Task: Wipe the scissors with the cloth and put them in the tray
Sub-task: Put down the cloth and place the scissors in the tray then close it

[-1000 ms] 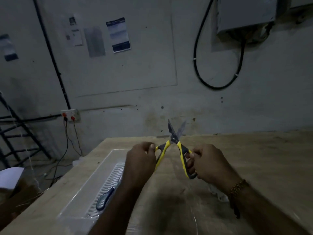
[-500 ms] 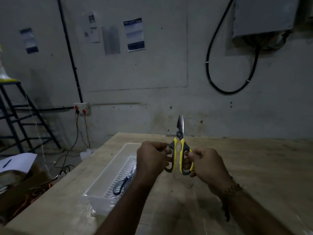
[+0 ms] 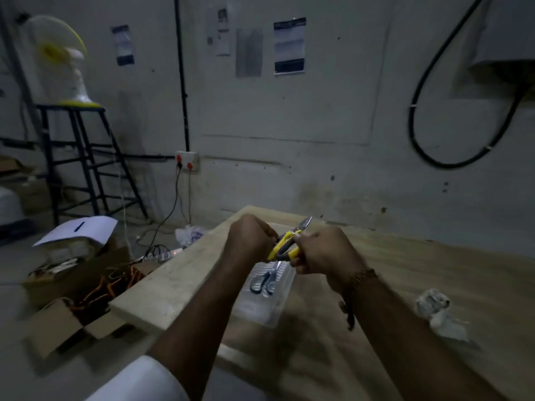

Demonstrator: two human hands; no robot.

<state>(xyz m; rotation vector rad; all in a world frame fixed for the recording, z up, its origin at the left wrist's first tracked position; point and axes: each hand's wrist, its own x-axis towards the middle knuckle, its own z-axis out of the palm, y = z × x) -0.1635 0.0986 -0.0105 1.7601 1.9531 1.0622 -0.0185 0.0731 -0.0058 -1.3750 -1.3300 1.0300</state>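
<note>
Hands meet above the wooden table (image 3: 434, 285) — the left hand (image 3: 250, 238) and the right hand (image 3: 324, 250) are both curled shut on the handles of the yellow scissors (image 3: 285, 244), one on each side. The blades are closed and point up and to the right, toward the wall. The scissors hang in the air over the far part of the clear tray (image 3: 260, 311), not touching it.

The tray lies on the table just below the hands, close to the table's left edge, and a second pair, the blue scissors (image 3: 265, 280), already rests inside it. The crumpled cloth (image 3: 437, 311) sits on the table well to the right, apart from both hands — bare wood lies between it and the tray.

Past the left edge the floor is crowded: open cardboard boxes (image 3: 72, 285) with orange wire, loose cables, a dark stool (image 3: 81, 157) carrying a fan (image 3: 62, 59). A wall socket (image 3: 187, 160) is behind
</note>
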